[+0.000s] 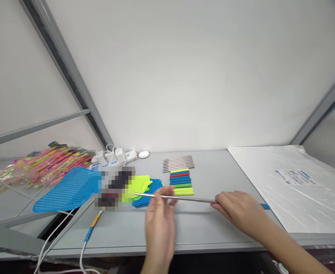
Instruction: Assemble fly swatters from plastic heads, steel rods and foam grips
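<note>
A fly swatter with a blue mesh head [67, 190], a thin metal rod [194, 199] and a blue handle end [265, 206] lies across in front of me, above the table. A blurred patch covers where head and rod meet. My right hand [238, 209] is closed around the rod's right part, by the handle. Slightly blurred, my left hand [160, 220] has thumb and fingers around the rod near its middle. Behind it are yellow-green mesh heads [141, 183], blue mesh heads [156, 186] and a row of coloured handle tubes [181, 180].
Several metal rods [178, 163] lie side by side at the back of the grey table [210, 228]. A power strip [131, 156] with plugs and cables is at left, near bagged pink and yellow items [53, 163]. A white wrapped sheet [293, 190] covers the right side.
</note>
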Action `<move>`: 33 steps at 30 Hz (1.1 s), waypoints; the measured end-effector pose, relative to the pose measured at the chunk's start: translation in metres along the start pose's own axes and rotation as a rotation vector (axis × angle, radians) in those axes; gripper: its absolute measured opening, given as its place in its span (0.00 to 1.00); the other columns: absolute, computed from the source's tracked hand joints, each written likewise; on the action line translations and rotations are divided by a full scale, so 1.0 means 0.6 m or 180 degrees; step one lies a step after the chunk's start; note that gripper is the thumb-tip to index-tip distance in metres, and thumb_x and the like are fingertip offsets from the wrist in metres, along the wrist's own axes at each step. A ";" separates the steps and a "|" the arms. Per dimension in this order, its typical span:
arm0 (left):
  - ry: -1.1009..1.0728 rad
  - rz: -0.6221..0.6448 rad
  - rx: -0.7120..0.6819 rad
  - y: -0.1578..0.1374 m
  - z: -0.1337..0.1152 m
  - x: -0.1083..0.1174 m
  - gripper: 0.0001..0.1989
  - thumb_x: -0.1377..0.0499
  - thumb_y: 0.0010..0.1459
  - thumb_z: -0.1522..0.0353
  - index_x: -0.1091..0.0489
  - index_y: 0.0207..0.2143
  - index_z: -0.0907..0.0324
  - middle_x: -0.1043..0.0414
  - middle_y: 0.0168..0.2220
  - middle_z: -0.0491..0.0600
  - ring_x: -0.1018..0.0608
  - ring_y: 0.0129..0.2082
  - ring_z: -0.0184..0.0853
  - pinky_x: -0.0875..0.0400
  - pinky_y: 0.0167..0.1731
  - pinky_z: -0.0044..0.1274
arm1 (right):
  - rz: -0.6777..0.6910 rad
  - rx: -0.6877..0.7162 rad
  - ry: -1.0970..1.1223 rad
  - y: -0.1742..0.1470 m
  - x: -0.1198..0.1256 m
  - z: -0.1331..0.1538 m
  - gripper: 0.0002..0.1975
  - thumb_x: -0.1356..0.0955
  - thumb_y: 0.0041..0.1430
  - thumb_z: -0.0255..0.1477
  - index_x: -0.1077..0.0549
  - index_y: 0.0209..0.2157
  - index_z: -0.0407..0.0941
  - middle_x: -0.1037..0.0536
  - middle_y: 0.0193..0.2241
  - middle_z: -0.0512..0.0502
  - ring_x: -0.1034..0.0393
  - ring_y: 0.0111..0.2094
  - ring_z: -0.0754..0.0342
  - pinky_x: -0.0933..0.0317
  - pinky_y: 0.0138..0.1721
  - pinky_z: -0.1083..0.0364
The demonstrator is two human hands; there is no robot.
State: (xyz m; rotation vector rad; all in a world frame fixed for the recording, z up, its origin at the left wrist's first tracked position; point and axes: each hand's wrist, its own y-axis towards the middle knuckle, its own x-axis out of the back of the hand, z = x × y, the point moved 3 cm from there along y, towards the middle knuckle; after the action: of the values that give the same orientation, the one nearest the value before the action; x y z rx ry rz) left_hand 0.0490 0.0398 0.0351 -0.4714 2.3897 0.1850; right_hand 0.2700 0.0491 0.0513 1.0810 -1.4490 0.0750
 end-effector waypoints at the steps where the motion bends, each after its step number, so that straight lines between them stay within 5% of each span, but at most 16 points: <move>1: 0.0063 0.0239 0.0143 -0.011 0.017 -0.014 0.15 0.43 0.62 0.57 0.27 0.37 0.60 0.25 0.40 0.53 0.25 0.43 0.37 0.30 0.42 0.28 | -0.0026 -0.0012 0.0025 0.011 0.001 0.007 0.17 0.41 0.70 0.34 0.37 0.26 0.45 0.34 0.18 0.54 0.42 0.19 0.58 0.59 0.25 0.54; 4: -0.0005 0.0361 0.0035 -0.022 0.032 -0.035 0.16 0.45 0.63 0.56 0.30 0.31 0.59 0.26 0.34 0.51 0.24 0.39 0.35 0.31 0.44 0.29 | -0.0042 -0.0142 0.0174 0.031 -0.002 0.023 0.17 0.42 0.70 0.36 0.37 0.26 0.46 0.33 0.18 0.55 0.42 0.18 0.57 0.60 0.24 0.54; 7: -0.0055 0.0213 -0.0265 0.003 0.004 -0.030 0.15 0.44 0.63 0.58 0.32 0.29 0.59 0.28 0.30 0.47 0.24 0.35 0.34 0.30 0.43 0.28 | 0.0060 -0.0277 0.0268 0.024 -0.014 0.020 0.17 0.43 0.71 0.36 0.38 0.27 0.46 0.32 0.18 0.56 0.40 0.18 0.57 0.60 0.23 0.55; 14: -0.0612 -0.0091 -0.0363 0.075 -0.070 -0.007 0.13 0.45 0.64 0.62 0.34 0.28 0.60 0.33 0.27 0.45 0.26 0.28 0.31 0.28 0.35 0.24 | 0.0311 -0.0308 -0.0109 -0.062 -0.033 -0.061 0.18 0.44 0.71 0.36 0.38 0.27 0.46 0.34 0.18 0.55 0.38 0.17 0.57 0.58 0.23 0.55; 24: -0.0646 0.0149 -0.0271 0.062 -0.066 -0.046 0.13 0.44 0.63 0.62 0.35 0.28 0.60 0.35 0.26 0.44 0.26 0.28 0.30 0.26 0.35 0.25 | 0.0189 -0.0290 -0.0492 -0.146 0.010 -0.135 0.17 0.42 0.70 0.35 0.37 0.27 0.46 0.33 0.19 0.54 0.38 0.19 0.56 0.51 0.25 0.56; 29: -0.0420 0.0354 -0.0489 0.056 -0.054 -0.074 0.15 0.44 0.62 0.56 0.29 0.31 0.59 0.28 0.32 0.46 0.23 0.31 0.32 0.24 0.37 0.29 | 0.0050 -0.0563 -0.0414 -0.141 0.019 -0.150 0.16 0.41 0.69 0.35 0.35 0.28 0.45 0.33 0.20 0.53 0.39 0.20 0.56 0.51 0.25 0.56; 33: 0.0219 0.0888 -0.0126 0.047 -0.012 -0.099 0.15 0.43 0.62 0.57 0.27 0.37 0.60 0.24 0.37 0.52 0.21 0.40 0.39 0.25 0.41 0.32 | -0.0175 -0.0761 -0.0193 -0.113 0.020 -0.134 0.13 0.39 0.69 0.34 0.33 0.30 0.44 0.30 0.23 0.52 0.38 0.23 0.56 0.50 0.28 0.56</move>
State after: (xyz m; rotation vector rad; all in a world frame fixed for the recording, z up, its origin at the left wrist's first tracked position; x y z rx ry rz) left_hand 0.0752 0.0811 0.0796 -0.1618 2.5164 0.3458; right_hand 0.3751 0.0549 0.0431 0.9324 -1.4406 -0.1679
